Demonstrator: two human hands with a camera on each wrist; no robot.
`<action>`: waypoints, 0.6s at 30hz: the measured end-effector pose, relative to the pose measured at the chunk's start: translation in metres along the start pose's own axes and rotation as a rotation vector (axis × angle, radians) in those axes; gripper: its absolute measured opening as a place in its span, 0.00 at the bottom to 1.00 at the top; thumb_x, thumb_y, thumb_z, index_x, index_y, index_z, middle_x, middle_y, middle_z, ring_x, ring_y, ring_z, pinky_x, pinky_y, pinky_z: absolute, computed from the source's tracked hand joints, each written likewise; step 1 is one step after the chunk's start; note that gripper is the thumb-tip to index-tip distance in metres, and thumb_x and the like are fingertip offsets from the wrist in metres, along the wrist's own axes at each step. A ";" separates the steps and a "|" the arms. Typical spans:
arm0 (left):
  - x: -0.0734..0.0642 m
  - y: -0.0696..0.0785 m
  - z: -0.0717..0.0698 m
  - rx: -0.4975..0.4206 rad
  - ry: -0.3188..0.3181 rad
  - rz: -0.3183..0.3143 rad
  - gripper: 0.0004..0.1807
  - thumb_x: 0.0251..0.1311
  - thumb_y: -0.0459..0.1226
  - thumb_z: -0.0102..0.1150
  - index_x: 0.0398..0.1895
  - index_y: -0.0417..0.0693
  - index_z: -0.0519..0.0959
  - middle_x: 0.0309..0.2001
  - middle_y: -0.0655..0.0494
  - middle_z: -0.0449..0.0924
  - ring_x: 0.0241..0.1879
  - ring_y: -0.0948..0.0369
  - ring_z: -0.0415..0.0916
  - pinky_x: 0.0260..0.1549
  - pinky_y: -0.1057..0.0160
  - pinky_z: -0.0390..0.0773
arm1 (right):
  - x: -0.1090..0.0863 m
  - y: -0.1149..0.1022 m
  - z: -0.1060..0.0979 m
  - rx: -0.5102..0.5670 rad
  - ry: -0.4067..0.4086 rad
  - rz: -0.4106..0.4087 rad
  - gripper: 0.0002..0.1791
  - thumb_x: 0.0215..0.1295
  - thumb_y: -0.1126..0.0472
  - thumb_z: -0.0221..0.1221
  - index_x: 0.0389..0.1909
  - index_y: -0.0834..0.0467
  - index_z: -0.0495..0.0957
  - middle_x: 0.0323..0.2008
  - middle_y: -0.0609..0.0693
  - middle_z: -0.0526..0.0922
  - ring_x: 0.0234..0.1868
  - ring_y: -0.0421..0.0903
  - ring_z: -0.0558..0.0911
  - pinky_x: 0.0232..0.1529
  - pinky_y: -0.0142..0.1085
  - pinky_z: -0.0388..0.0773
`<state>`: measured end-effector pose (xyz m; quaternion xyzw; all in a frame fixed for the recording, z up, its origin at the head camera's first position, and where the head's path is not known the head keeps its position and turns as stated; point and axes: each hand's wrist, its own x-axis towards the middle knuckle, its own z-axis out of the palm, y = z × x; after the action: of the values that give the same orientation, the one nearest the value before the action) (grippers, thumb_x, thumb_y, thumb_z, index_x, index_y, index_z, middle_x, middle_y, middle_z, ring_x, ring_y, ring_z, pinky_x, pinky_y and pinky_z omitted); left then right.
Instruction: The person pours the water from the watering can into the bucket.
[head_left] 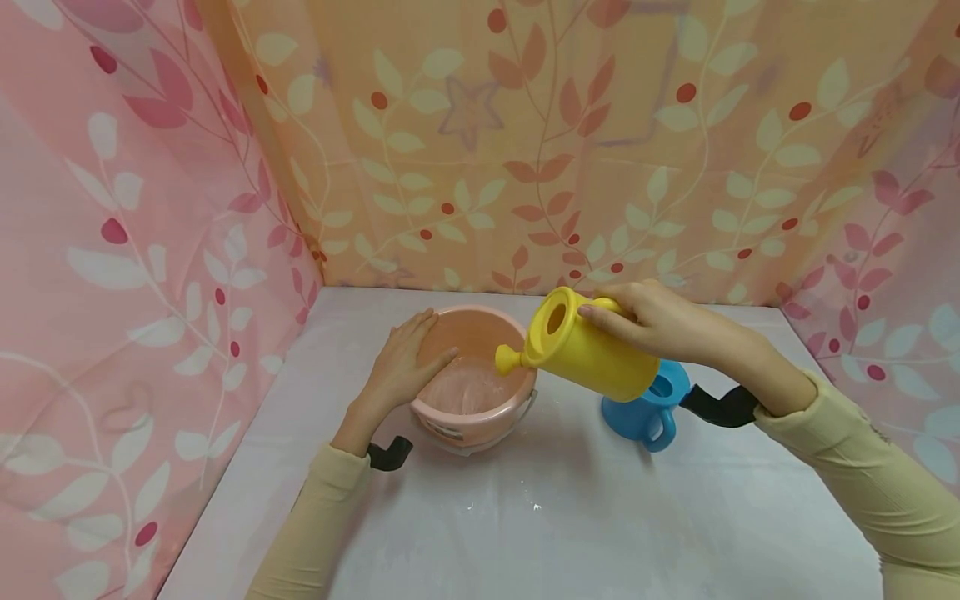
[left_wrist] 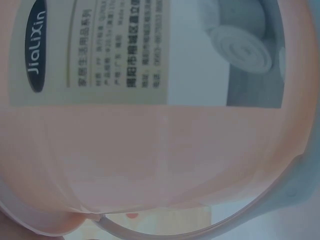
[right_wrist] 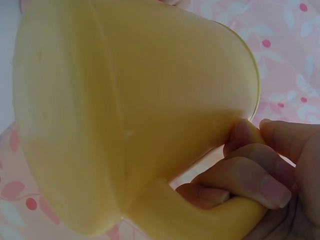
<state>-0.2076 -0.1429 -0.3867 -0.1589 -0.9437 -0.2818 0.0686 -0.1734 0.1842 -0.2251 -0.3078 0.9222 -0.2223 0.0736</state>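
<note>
In the head view, a peach plastic bucket [head_left: 480,421] with water in its bottom stands on the white table. My left hand [head_left: 405,358] lies over its left rim, fingers stretched along the edge and thumb reaching inside. The left wrist view is filled by the bucket's labelled side [left_wrist: 160,155] and its grey bail handle [left_wrist: 170,235]. My right hand [head_left: 645,321] grips the handle of a yellow watering can [head_left: 600,358], held up and tilted left. Its spout head [head_left: 509,360] is over the bucket. The right wrist view shows fingers [right_wrist: 250,182] curled round the handle [right_wrist: 200,220].
A blue watering can [head_left: 645,412] stands on the table behind and below the yellow one, partly covered by it. Water drops [head_left: 536,506] dot the white tabletop [head_left: 600,533]. Patterned cloth [head_left: 525,150] walls the back and both sides.
</note>
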 end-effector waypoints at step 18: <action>0.001 -0.001 0.001 0.007 0.010 0.006 0.40 0.60 0.56 0.52 0.70 0.44 0.57 0.71 0.49 0.53 0.71 0.51 0.47 0.68 0.43 0.42 | 0.000 0.002 0.000 -0.012 0.017 -0.009 0.14 0.69 0.49 0.50 0.33 0.55 0.75 0.19 0.45 0.74 0.22 0.42 0.75 0.24 0.32 0.76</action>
<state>-0.2087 -0.1431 -0.3879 -0.1603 -0.9439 -0.2789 0.0748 -0.1741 0.1854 -0.2259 -0.3105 0.9228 -0.2195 0.0629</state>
